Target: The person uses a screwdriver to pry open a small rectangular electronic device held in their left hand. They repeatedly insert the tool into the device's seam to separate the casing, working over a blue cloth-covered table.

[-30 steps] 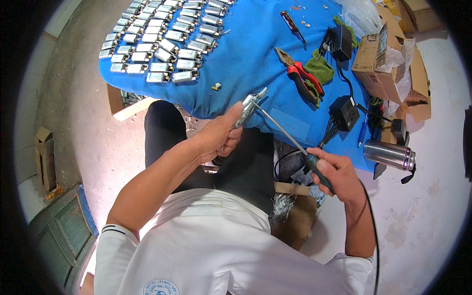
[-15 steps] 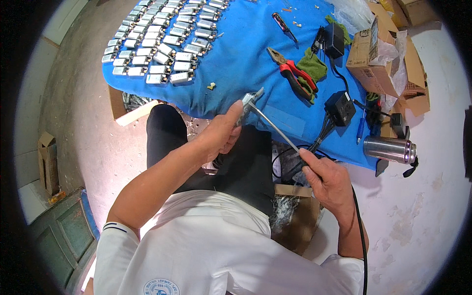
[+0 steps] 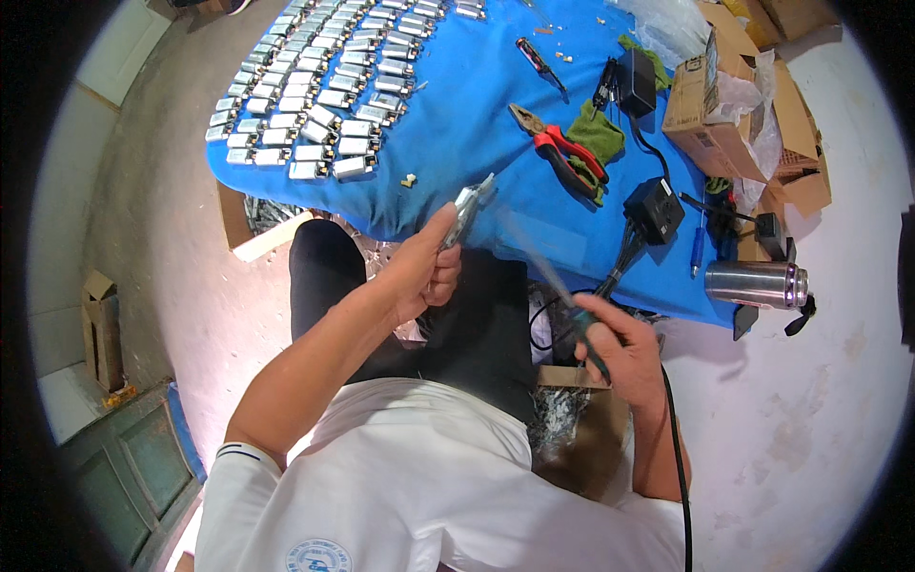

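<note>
Over the near edge of the blue-covered table, my left hand (image 3: pixel 427 272) is closed around a small silver metal piece (image 3: pixel 464 212). Its far end sticks out past my thumb and forefinger. My right hand (image 3: pixel 624 357) grips the dark handle of a screwdriver (image 3: pixel 584 329). The blurred shaft slants up and left toward the piece, and its tip appears apart from it. Left of the hands, many small silver metal boxes (image 3: pixel 310 153) stand in rows. What the far end of the held piece looks like in detail is too small to tell.
Red-and-black pliers (image 3: pixel 558 153) lie beside a green cloth (image 3: pixel 599 133). Behind them are another screwdriver (image 3: pixel 541 69) and a black adapter (image 3: pixel 636 84). A black box with cables (image 3: pixel 655 210), blue pen (image 3: pixel 699 250), steel flask (image 3: pixel 753 285) and cardboard box (image 3: pixel 710 133) line the right.
The screwdriver's tip has moved off the metal piece, and the shaft is now smeared by motion. My left hand has shifted slightly left, with the piece tilted more upright.
</note>
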